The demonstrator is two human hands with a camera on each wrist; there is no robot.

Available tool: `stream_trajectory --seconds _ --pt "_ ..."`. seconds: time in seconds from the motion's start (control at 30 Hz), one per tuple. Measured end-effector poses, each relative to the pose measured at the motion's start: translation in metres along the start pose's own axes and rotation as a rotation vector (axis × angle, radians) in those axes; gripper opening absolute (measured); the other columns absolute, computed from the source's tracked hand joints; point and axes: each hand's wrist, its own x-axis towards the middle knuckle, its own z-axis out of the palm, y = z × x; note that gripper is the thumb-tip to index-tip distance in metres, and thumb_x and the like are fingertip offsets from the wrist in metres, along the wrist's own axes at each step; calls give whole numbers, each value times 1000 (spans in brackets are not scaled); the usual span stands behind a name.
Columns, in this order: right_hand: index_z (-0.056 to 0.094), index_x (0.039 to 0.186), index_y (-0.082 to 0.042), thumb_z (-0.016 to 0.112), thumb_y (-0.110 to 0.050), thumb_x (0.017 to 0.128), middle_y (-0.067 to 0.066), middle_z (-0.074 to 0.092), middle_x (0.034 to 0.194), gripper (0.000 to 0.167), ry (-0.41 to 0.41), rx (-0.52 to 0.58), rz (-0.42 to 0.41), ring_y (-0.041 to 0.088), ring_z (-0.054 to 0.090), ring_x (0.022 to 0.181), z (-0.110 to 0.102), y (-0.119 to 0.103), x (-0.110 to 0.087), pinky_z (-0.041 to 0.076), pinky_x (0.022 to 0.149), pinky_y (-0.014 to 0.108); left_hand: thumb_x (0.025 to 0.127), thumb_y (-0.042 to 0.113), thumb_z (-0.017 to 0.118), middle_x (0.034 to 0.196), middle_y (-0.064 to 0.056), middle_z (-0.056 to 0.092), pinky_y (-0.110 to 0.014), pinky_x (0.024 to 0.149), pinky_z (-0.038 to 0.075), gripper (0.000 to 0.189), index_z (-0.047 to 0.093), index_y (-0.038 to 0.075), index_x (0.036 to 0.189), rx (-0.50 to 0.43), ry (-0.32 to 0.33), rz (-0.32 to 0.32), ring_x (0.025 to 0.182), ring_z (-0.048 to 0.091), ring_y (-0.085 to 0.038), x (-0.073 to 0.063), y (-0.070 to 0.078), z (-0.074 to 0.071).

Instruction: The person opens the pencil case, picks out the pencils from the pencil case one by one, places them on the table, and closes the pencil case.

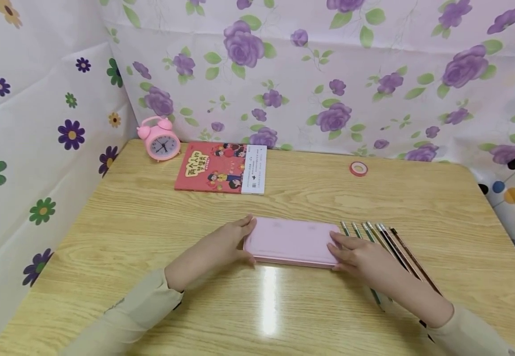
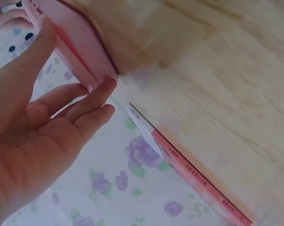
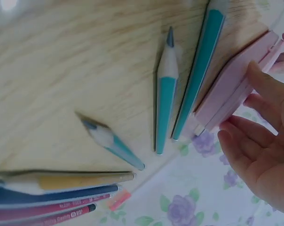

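A closed-looking pink pencil case (image 1: pixel 290 240) lies flat on the table between both hands. My left hand (image 1: pixel 228 242) grips its left end, thumb along the near edge and fingers at the far side. At the opposite end my right hand (image 1: pixel 364 257) holds it the same way, with fingertips on the lid's corner. A darker pink seam of the case (image 2: pixel 76 54) shows in the left wrist view. Several pencils (image 1: pixel 413 257) lie side by side just right of the case, partly hidden under my right forearm. Teal pencils (image 3: pixel 166 106) are nearest the case in the right wrist view.
A red and white book (image 1: pixel 214 168) lies behind the case, toward the left. Beside it, a pink alarm clock (image 1: pixel 161 143) stands in the back left corner. A small red tape roll (image 1: pixel 352 171) sits at the back right. Flowered cloth (image 1: pixel 284 74) borders the table behind.
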Motion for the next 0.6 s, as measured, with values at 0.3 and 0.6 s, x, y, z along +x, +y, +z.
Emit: stream_trajectory --seconds 0.3,0.6 --pt "67 111 0 78 -16 71 21 59 121 45 13 0 45 37 60 105 2 -3 -3 53 80 45 73 38 75 151 -9 26 -37 110 29 89 32 7 143 5 24 -20 135 32 -26 1 0 2" --pt "69 108 -1 79 -19 70 21 60 119 43 -9 -35 49 37 60 104 2 -5 -4 53 79 44 70 38 75 148 -14 31 -39 106 36 89 36 3 141 88 66 21 130 39 -28 1 3 9"
